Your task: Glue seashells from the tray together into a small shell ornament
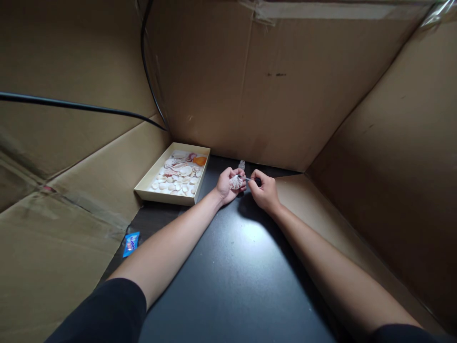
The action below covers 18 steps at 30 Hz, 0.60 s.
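Note:
A fan-shaped scallop shell (235, 182), white with reddish-brown markings, rests in my left hand (226, 185), whose fingers curl around it. From the right, my right hand (264, 190) pinches a thin-stemmed applicator brush (257, 181) with a dark handle. The brush's pale stem points left at the shell's edge; whether its tip touches cannot be made out. Just beyond my left fingers stands a small clear bottle (242, 164), its lower part hidden by the hand.
A cream box (171, 197) holding many shells and an orange piece (199, 161) sits at the back left. A blue wrapped packet (131, 244) lies near the dark table's (228, 267) left edge. Cardboard walls (228, 85) enclose the table; a black cable (89, 108) runs along the left.

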Each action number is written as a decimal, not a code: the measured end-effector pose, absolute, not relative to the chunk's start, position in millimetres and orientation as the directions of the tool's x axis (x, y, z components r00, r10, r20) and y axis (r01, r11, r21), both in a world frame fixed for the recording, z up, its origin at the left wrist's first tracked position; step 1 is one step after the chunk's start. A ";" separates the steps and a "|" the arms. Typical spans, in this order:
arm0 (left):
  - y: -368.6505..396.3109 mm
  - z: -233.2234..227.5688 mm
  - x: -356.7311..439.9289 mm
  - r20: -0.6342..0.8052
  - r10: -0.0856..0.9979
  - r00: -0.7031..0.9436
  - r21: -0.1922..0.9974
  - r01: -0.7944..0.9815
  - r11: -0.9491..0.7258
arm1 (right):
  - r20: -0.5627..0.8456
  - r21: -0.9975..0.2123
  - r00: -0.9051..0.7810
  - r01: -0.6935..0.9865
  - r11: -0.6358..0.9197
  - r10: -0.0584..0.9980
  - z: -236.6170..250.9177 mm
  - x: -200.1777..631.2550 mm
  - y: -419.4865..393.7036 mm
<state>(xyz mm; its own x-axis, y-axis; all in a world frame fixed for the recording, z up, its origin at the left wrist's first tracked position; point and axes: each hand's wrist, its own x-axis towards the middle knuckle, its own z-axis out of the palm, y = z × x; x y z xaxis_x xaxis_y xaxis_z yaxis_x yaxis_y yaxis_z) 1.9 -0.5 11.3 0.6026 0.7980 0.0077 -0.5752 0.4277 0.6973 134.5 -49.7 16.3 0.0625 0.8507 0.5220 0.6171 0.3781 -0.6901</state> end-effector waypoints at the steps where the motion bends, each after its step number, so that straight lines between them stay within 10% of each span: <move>1: -0.5 11.2 1.8 0.005 0.798 0.602 0.699 -0.573 0.428 | 0.509 -0.688 0.068 0.632 0.358 0.858 16.0 134.7 -49.3; 18: -1.0 12.6 2.6 -0.014 0.800 0.600 0.707 -0.559 0.432 | 0.506 -0.701 0.056 0.607 0.373 0.861 14.8 132.8 -49.4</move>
<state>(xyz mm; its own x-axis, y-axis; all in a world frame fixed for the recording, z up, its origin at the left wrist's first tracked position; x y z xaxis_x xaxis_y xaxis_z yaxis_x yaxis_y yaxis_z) 2.6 -1.0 12.6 0.6002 0.7997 -0.0141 -0.5592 0.4322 0.7074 132.8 -49.4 14.8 0.0558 0.8605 0.5063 0.6070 0.3734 -0.7015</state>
